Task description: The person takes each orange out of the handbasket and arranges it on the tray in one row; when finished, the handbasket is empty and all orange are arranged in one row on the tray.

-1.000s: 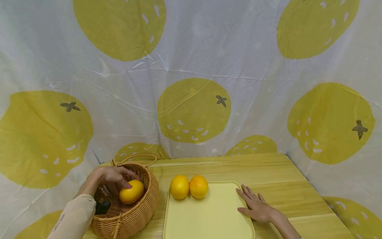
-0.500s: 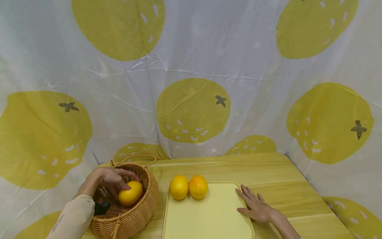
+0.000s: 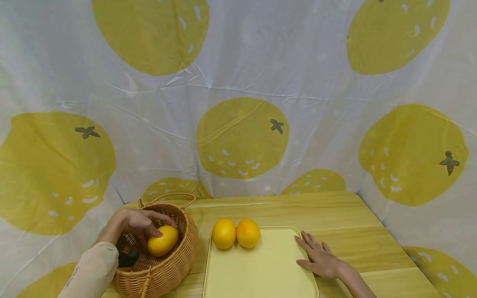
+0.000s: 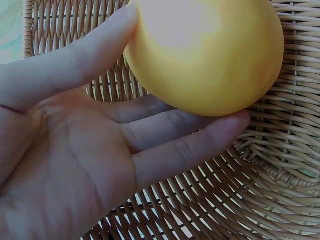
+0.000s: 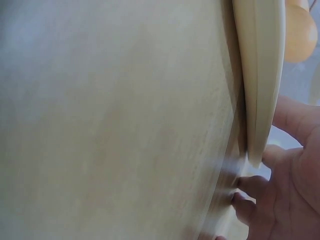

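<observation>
Inside the wicker basket (image 3: 160,271) at the left, my left hand (image 3: 139,221) holds an orange (image 3: 162,241) between thumb and fingers. In the left wrist view, the thumb touches one side of this orange (image 4: 210,55) and the fingertips lie along its underside, with woven cane behind. My right hand (image 3: 320,257) rests with fingers spread on the right edge of the pale yellow tray (image 3: 268,269). The right wrist view shows the thumb and a finger at the tray's rim (image 5: 265,75), with other fingers beyond it.
Two more oranges, a left one (image 3: 223,234) and a right one (image 3: 248,233), sit side by side at the tray's far left corner. The wooden table (image 3: 346,219) ends against a hanging white cloth (image 3: 316,136) printed with yellow fruit. A basket handle (image 3: 175,194) stands up at the back.
The left hand and its orange have barely shifted within the basket. The right hand stays at the tray edge; the whole head view sways slightly.
</observation>
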`<state>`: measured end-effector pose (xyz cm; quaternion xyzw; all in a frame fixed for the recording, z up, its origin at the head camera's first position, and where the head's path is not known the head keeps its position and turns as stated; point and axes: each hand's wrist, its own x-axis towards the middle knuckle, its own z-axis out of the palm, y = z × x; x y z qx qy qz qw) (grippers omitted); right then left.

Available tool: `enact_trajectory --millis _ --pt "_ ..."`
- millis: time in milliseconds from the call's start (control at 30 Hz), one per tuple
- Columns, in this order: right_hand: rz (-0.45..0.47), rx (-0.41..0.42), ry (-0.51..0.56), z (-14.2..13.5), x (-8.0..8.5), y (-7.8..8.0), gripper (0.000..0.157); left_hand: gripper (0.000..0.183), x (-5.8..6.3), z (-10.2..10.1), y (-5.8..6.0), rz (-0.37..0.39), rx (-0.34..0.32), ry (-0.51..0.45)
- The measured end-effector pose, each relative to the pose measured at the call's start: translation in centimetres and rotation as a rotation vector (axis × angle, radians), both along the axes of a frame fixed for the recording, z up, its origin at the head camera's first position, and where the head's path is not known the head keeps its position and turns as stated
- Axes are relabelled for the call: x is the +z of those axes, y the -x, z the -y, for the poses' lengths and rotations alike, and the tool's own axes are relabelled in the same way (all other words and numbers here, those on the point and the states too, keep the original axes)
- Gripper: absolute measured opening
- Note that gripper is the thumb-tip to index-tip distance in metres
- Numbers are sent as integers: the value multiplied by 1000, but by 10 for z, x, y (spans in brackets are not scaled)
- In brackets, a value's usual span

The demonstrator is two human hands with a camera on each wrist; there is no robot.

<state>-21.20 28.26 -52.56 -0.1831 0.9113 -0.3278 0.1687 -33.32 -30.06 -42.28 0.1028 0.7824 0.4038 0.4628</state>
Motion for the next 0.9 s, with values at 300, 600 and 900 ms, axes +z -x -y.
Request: enact_trajectory --millis 300,600,900 --pt "-12 2 7 0 1 -1 77 58 0 -1 2 -35 -48 -12" --pt "-12 10 0 0 1 0 76 54 10 -2 0 -71 -48 5" --pt "-10 5 7 -1 1 0 76 59 44 -1 -2 -127 -66 -60"
